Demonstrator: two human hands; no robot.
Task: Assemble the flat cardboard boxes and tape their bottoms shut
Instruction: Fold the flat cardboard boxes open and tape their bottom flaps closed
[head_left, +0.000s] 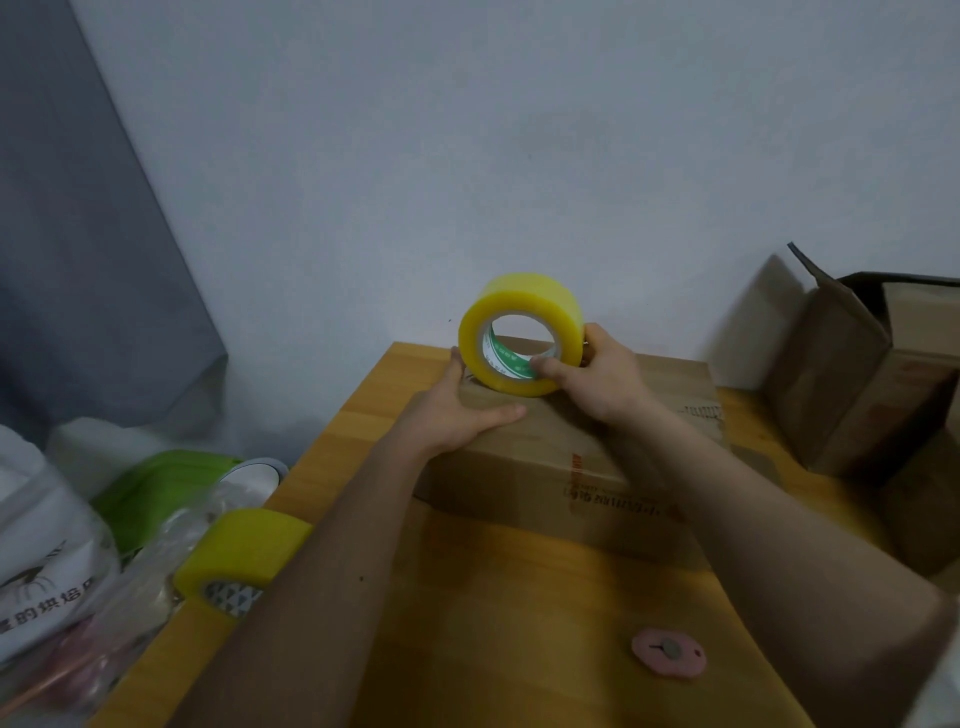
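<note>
Wooden table (524, 613); pale, perhaps grey, wall (467, 156)

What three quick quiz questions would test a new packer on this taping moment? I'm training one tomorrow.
1. True or false: the right hand holds the yellow tape roll with a thumb in its core.
2. What lies under the left hand?
3. Where is the spare tape roll: A, table's left edge; B, on the box?

Key: 1 true. 2 the cardboard box. 3 A.
</note>
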